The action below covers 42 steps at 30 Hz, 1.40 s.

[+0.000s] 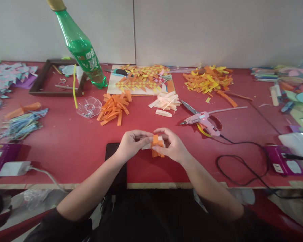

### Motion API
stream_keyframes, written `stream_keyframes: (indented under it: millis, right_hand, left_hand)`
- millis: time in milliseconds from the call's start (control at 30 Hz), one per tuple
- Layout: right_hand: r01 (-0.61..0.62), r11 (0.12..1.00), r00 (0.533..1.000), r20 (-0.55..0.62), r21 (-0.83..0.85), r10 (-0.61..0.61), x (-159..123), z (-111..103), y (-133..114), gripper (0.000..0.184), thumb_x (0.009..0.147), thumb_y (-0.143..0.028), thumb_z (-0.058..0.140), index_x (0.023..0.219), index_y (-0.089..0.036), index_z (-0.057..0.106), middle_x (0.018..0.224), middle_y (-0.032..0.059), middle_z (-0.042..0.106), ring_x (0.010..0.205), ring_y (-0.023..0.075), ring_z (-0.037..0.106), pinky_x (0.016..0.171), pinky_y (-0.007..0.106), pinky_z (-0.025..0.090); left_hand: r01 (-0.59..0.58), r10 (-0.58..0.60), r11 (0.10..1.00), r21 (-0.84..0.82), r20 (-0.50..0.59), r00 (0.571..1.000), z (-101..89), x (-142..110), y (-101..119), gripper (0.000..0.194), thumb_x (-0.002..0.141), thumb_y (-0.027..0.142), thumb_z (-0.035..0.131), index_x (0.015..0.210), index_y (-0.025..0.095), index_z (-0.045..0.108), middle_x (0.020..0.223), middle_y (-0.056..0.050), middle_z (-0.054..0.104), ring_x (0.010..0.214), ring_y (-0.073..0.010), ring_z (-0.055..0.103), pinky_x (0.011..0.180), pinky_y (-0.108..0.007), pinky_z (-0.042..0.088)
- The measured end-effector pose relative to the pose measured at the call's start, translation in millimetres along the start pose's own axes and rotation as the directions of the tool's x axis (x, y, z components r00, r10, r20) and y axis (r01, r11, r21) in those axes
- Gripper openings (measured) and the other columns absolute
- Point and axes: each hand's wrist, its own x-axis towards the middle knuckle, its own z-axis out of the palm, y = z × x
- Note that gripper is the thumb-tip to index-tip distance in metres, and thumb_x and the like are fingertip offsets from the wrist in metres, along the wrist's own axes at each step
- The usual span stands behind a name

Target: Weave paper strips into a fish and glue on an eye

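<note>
At the far left, a purple socket box (8, 153) is set near the front edge of the red table (91, 171), with blue strips (25, 124) piled behind it. A dark frame (42, 82) is placed toward the back, and its right side is partly hidden by a green bottle (84, 55). Between the bottle and the front edge, a stretch of red surface is crossed only by the left forearm, under which a dark flat object (115, 149) is partly covered. Loose orange strips (114, 109) are heaped beyond the left hand (133, 144), by whose thumb and fingers the left side of a small woven orange-and-white piece (158, 146) is pinched. The piece is held above the table, near the middle of the front part, and its right side is grasped by the fingers of the right hand (173, 146). Pale strips (166, 101) are piled beyond both hands. Farther right, a pink glue gun (202, 121) is laid over scissors (189, 107), well back from the front edge; nearer that edge, the surface is crossed by a looped black cable (236, 156)
</note>
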Motion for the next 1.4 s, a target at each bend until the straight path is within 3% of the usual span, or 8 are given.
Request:
stream_keyframes:
  millis: [100, 200, 600, 967, 1400]
  right_hand:
    - [0.032, 0.999, 0.999, -0.025, 0.027, -0.031, 0.4, -1.3, -1.3, 0.026, 0.075, -0.036, 0.072, 0.093, -0.021, 0.060, 0.080, 0.0002, 0.064, 0.068, 0.0124, 0.059, 0.062, 0.026, 0.050]
    - [0.049, 0.998, 0.997, -0.061, 0.029, -0.047, 0.8, -3.8, -1.7, 0.019, 0.079, -0.038, 0.068, 0.081, -0.019, 0.064, 0.073, 0.0004, 0.062, 0.066, 0.0122, 0.058, 0.061, 0.026, 0.049]
    - [0.044, 0.999, 0.995, -0.086, 0.024, -0.042, 1.2, -3.8, -0.6, 0.019, 0.079, -0.037, 0.069, 0.075, -0.018, 0.067, 0.070, 0.0013, 0.066, 0.063, 0.0128, 0.059, 0.059, 0.026, 0.048]
    - [0.070, 0.996, 0.998, -0.012, 0.047, -0.069, 0.9, -4.0, -1.0, 0.018, 0.082, -0.036, 0.066, 0.076, -0.019, 0.067, 0.070, 0.0017, 0.065, 0.064, 0.0134, 0.058, 0.061, 0.028, 0.048]
    - [0.099, 0.994, 0.995, 0.028, 0.038, -0.100, 1.9, -9.2, 1.7, 0.026, 0.082, -0.037, 0.065, 0.065, -0.020, 0.055, 0.062, -0.0025, 0.053, 0.058, 0.0106, 0.046, 0.056, 0.026, 0.040]
  left_hand:
    - [-0.012, 0.012, 1.000, 0.019, 0.014, 1.000, 1.0, -0.4, 0.7, 0.026, 0.074, 0.037, 0.077, 0.090, 0.016, 0.076, 0.087, -0.007, 0.078, 0.076, -0.0182, 0.073, 0.070, -0.027, 0.059]
    - [-0.033, 0.032, 0.999, 0.043, 0.026, 0.999, 1.4, -0.5, 0.4, 0.024, 0.073, 0.034, 0.078, 0.089, 0.016, 0.076, 0.089, -0.007, 0.078, 0.079, -0.0184, 0.073, 0.074, -0.027, 0.058]
    - [-0.071, 0.068, 0.994, 0.080, 0.047, 0.997, 1.0, 0.3, -1.7, 0.020, 0.075, 0.034, 0.077, 0.087, 0.018, 0.078, 0.088, -0.006, 0.078, 0.078, -0.0180, 0.072, 0.073, -0.027, 0.057]
    - [0.052, -0.048, 0.998, -0.034, 0.099, 0.994, 2.9, -1.0, 1.7, 0.033, 0.071, 0.043, 0.078, 0.089, 0.015, 0.075, 0.080, -0.006, 0.077, 0.077, -0.0203, 0.074, 0.076, -0.032, 0.061]
    - [0.088, -0.084, 0.996, -0.023, 0.135, 0.987, 0.9, -3.7, 4.0, 0.021, 0.073, 0.035, 0.078, 0.081, 0.016, 0.074, 0.082, -0.004, 0.076, 0.079, -0.0196, 0.073, 0.075, -0.031, 0.060]
